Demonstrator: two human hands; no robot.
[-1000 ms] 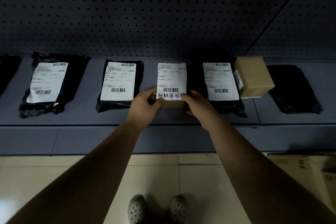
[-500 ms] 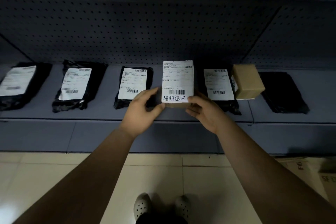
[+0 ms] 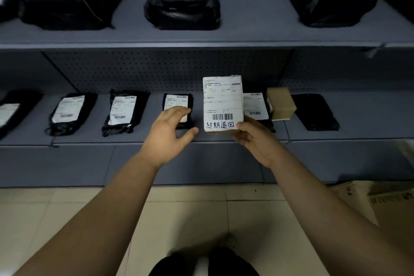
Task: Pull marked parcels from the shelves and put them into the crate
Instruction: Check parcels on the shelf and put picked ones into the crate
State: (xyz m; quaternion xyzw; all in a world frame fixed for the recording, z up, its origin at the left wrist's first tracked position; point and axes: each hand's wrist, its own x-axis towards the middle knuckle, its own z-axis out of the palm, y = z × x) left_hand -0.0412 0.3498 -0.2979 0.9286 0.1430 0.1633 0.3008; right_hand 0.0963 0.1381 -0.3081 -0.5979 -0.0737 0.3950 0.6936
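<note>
Pinching the marked parcel (image 3: 223, 101) by its lower right corner with the right hand (image 3: 255, 141), upright and clear of the lower shelf (image 3: 147, 134), handwriting facing out. Hovering just left of it with the left hand (image 3: 167, 134), fingers spread, gripping nothing, in front of a black bag (image 3: 177, 102).

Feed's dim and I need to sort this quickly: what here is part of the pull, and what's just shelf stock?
In the job: hand-marked parcel, pinched at its lower corner by the right hand; left hand, open beside it, not touching.

Lying about: black bagged parcels on the lower shelf; brown box; bulky black parcels on the upper shelf; cardboard on the floor.
</note>
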